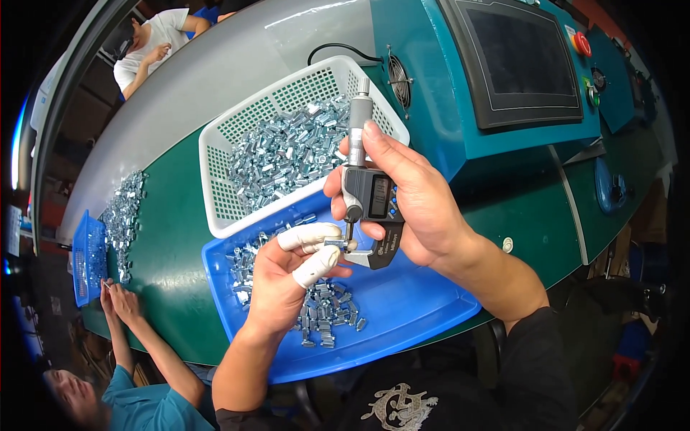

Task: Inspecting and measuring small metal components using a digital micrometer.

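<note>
My right hand is closed around a digital micrometer, its silver thimble pointing up and the thumb against the barrel. In my left hand, white finger cots cover two fingertips that pinch a small silvery metal fitting. The fitting sits at the micrometer's jaws; whether both jaws touch it is hard to see. Below both hands lies a blue tray with many loose fittings toward its left side. Behind it a white perforated basket holds a large heap of similar fittings.
A teal machine with a dark screen and red push button stands at the back right. On the green tabletop, a co-worker's hands are near a fittings pile and blue basket. Another person is at the far left.
</note>
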Available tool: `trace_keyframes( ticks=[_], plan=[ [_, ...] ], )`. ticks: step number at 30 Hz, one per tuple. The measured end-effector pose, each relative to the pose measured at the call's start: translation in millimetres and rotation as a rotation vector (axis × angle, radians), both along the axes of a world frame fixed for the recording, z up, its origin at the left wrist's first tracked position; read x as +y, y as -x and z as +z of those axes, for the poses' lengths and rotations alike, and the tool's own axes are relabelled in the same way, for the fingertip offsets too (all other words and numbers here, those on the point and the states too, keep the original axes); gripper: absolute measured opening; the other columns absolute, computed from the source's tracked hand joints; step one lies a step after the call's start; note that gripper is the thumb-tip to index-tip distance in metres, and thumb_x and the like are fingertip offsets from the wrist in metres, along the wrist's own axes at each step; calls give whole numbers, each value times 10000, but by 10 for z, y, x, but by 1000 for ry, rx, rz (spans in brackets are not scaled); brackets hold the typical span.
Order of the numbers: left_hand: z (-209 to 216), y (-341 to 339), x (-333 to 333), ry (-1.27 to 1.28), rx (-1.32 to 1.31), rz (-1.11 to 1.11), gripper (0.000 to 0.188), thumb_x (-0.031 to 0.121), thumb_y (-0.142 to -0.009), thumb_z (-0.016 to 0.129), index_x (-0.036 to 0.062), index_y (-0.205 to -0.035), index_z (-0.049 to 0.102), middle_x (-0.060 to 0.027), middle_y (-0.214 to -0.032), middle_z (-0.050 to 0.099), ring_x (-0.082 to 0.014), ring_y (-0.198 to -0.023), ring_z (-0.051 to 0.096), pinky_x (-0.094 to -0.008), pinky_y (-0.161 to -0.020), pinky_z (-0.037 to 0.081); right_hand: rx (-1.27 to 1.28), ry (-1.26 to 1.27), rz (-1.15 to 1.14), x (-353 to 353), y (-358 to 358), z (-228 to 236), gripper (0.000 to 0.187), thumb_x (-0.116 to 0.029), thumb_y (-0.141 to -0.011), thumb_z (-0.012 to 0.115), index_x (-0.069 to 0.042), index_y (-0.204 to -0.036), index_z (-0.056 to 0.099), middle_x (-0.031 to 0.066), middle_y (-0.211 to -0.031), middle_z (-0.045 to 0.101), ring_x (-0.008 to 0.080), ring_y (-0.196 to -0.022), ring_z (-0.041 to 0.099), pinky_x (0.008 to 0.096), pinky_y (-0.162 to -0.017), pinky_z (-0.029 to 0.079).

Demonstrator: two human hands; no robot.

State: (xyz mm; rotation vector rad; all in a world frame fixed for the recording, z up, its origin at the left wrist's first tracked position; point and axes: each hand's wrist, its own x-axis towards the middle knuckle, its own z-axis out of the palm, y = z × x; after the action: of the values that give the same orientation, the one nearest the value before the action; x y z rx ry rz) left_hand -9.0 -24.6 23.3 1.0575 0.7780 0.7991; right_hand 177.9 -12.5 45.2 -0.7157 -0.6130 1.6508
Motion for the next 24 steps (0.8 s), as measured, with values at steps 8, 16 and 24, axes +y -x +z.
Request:
trace_keyframes(
  ticks=[8, 16, 24],
  plan=[
    [-9, 16, 10, 4, 28, 15, 226, 97, -860, 619, 4, -1066, 614, -98, -937, 648, -171, -804, 637, -323, -717, 544, 48, 4, 8, 7, -1, -10, 369, -409, -964, 420, -62, -1069, 490, 127, -833, 631, 154, -660, 640, 204, -370, 408],
    [-74, 28, 73, -12, 82, 17, 201, 123, -857, 638, 8, -1022, 632, -54, -856, 638, -141, -723, 611, -306, -673, 522, -10, -21, 35, 26, 0, -66, 396, -427, -968, 396, -58, -1078, 493, 116, -828, 633, 150, -655, 641, 197, -367, 401],
    [-71, 145, 453, -506, 422, 545, 218, 55, -832, 651, -18, -1034, 615, -64, -952, 630, -90, -728, 585, -214, -574, 500, -68, -27, 5, 10, -31, -1, 424, -428, -975, 369, -46, -1111, 492, 102, -826, 620, 137, -672, 628, 195, -383, 398]
  ],
)
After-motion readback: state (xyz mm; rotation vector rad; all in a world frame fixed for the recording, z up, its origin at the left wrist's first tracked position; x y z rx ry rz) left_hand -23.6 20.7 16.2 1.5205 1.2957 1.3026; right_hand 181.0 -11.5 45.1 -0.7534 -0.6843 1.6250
